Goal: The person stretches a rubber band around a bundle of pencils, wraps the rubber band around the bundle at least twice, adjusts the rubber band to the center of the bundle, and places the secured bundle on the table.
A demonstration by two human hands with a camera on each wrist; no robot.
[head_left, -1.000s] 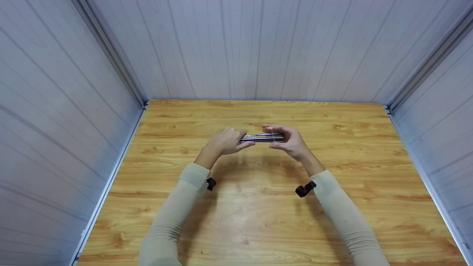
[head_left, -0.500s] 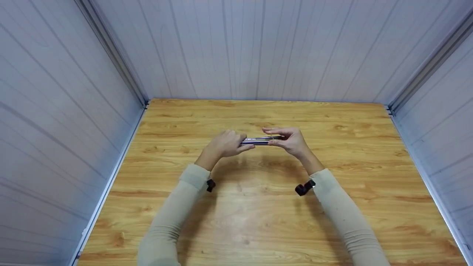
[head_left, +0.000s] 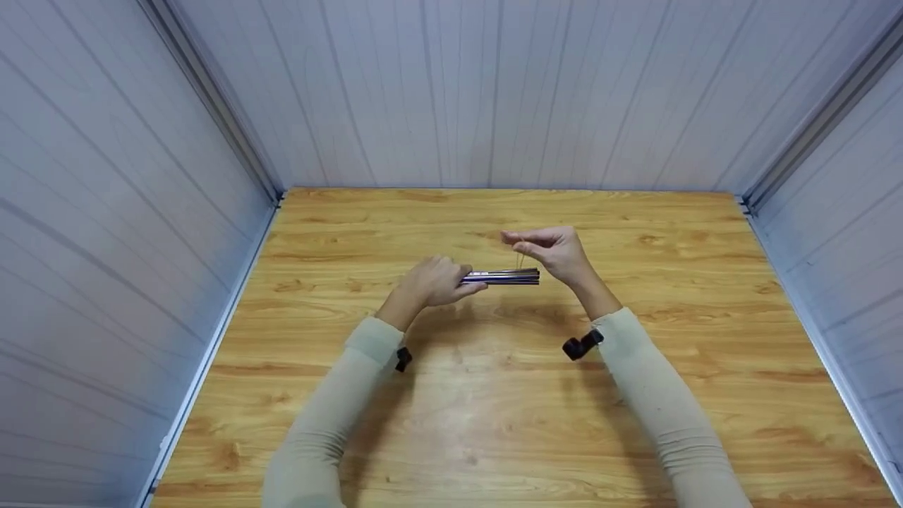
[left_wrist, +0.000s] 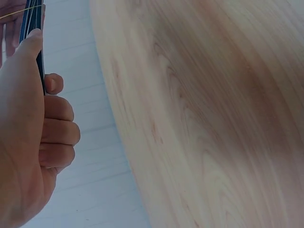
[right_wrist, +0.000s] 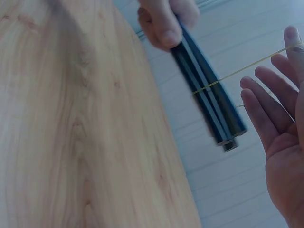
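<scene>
Bundle of rods [head_left: 504,277]: smooth, glossy, streaked with highlights; metal or plastic, cannot tell. Band [right_wrist: 209,87], around the bundle: thin, rubber-like. Surface [head_left: 458,395], beneath the bundle: smooth wood grain, soft sheen. Wall panel [head_left: 465,92], beyond the bundle: smooth, satin, wood-line pattern. Sleeves [head_left: 338,402], this side of the bundle: matt cloth, creased.

Wood-grain tabletop [head_left: 458,416], pale walls [head_left: 462,92], grey corner strips [head_left: 213,99]
</scene>
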